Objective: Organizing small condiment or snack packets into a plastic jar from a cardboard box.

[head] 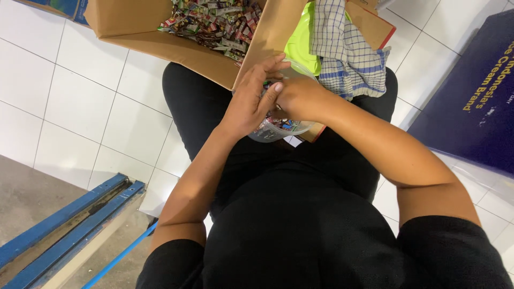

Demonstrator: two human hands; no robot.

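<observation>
Our left hand (250, 101) and right hand (296, 98) close around a clear tub (276, 130) of sachets on our lap; tilting it could spill them.

Both hands, left (250, 101) and right (300, 97), cover most of a clear tub (278, 130); its small contents are unreadable. The cardboard box (176, 48) runs past the top edge.
</observation>
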